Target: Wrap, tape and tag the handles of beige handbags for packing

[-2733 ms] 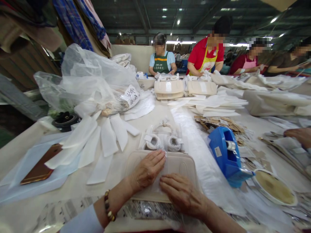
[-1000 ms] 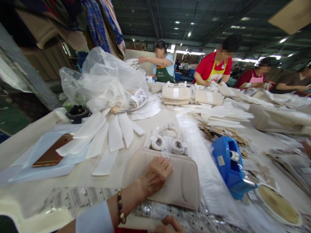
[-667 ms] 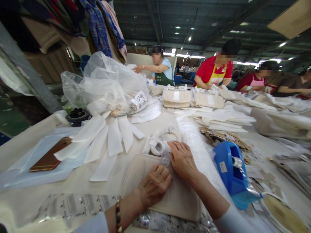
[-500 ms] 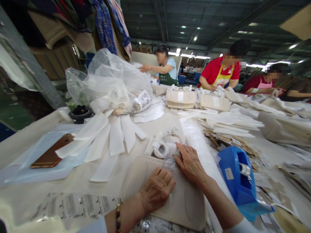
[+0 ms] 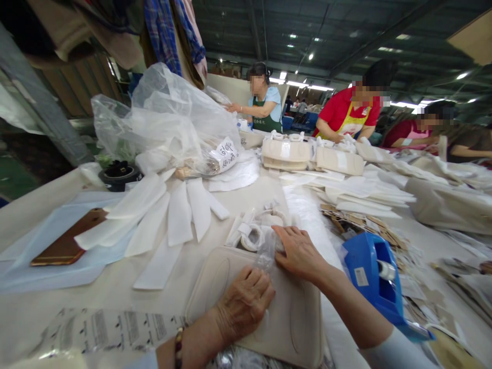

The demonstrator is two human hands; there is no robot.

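A beige bag (image 5: 284,312) lies flat in front of me, with curved stitching on its panel. Its handle (image 5: 251,237), wrapped in white material, rests at the far edge beside crumpled clear plastic wrap (image 5: 266,251). My left hand (image 5: 246,305) is closed over the middle of the bag, fingers curled under. A small white bit shows beneath it, but what it grips is hidden. On the far right part of the bag, my right hand (image 5: 300,252) has thumb and fingers closed on the plastic wrap beside the handle.
A blue tape dispenser (image 5: 371,282) stands to the right. White strips (image 5: 179,215) and a phone (image 5: 71,238) lie left, before a large plastic bag (image 5: 172,118). Printed clear film (image 5: 111,330) lies near left. Wrapped beige bags (image 5: 286,152) and co-workers (image 5: 348,113) are across the table.
The view has shifted slightly. My right hand has edged left over the plastic wrap beside the handle. My left hand stays closed at nearly the same spot on the bag.
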